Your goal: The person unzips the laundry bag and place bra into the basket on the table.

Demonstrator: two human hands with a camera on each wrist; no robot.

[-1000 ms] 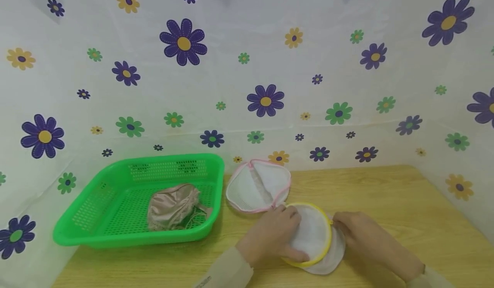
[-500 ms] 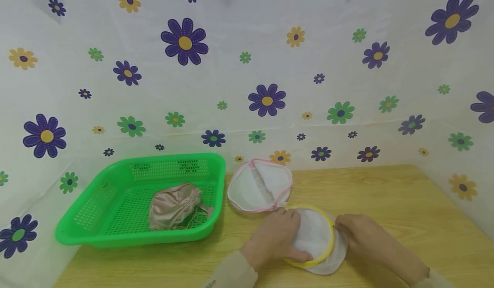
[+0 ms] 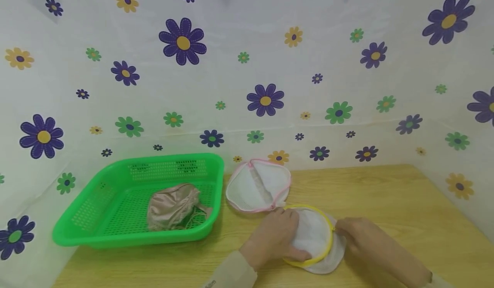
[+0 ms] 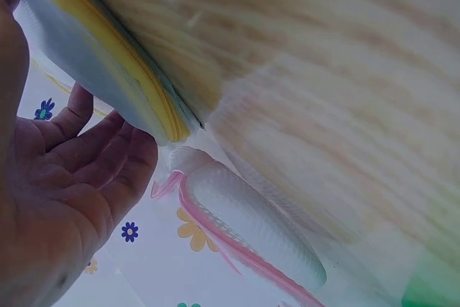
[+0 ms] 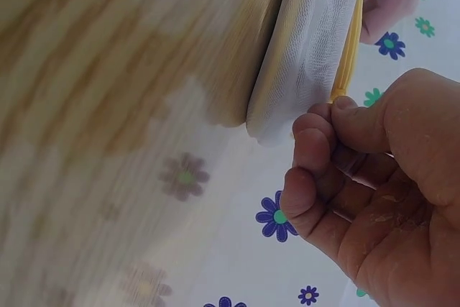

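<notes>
A round white mesh laundry bag [image 3: 313, 232] with a yellow zipped rim lies on the table. My left hand [image 3: 275, 240] holds its left side, thumb at the near edge and fingers at the far edge; in the left wrist view the fingers [image 4: 118, 152] curve along the rim. At the bag's right side, my right hand [image 3: 366, 243] pinches the small yellow zipper pull between thumb and index finger, as the right wrist view shows. The pull is mostly hidden by the fingertips [image 5: 314, 150]. The white mesh body [image 5: 305, 55] bulges out under the rim.
Behind my left hand lies a second white mesh laundry bag [image 3: 241, 189] with pink trim. On the left stands a green perforated plastic basket [image 3: 127, 240] holding a beige satin, lace-edged garment [image 3: 171, 206]. A flower-printed sheet [image 3: 231, 77] hangs behind the wooden table [image 3: 386, 202].
My right hand has moved slightly toward me along the yellow rim with the zipper pull. The left hand stays on the bag; basket and pink-trimmed bag are unmoved.
</notes>
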